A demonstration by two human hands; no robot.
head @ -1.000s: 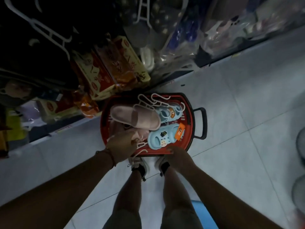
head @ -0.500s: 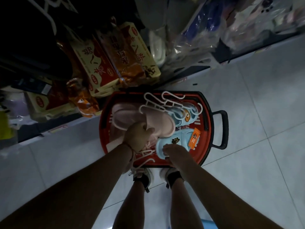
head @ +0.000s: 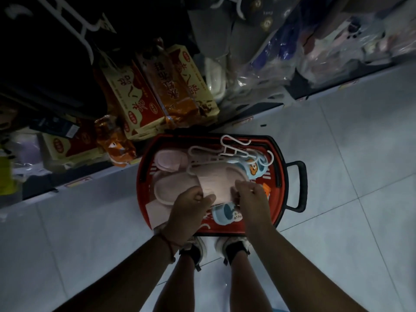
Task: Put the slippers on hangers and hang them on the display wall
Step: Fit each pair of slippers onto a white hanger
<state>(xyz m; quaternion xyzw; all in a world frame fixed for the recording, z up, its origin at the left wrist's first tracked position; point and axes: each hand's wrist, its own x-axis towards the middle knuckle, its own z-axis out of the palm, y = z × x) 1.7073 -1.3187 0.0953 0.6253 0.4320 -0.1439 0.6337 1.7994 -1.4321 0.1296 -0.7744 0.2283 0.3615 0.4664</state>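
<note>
Both hands are seen low in the red basket [head: 279, 154], working on the topmost pink slipper [head: 216, 176], which lies across the basket's middle with its toe toward 3 o'clock. The left hand [head: 191, 206] is curled round the slipper's near edge at about 7 o'clock of the basket, and the right hand [head: 249, 194] pinches the pale strap band beside it; what exactly is caught under the fingertips cannot be told in the dim light. The step is judged to be the lifting out of one slipper so that it can be fitted to a hanger. It is best done by holding the sole firmly with one hand while the white hanger [head: 200, 158], resting on the slipper toward 11 o'clock, is freed from the tangle of other hangers [head: 234, 145] at 12 o'clock, since the thin looped plastic is likely to snag. The pink slippers look soft, matte and plush, with rounded toes; a second one [head: 171, 161] lies at 10 o'clock. The blue slippers [head: 256, 170] at 2 and 5 o'clock appear smooth, moulded and glossy, with cartoon charms. The basket is rigid slotted plastic with a black handle [head: 299, 185].
</note>
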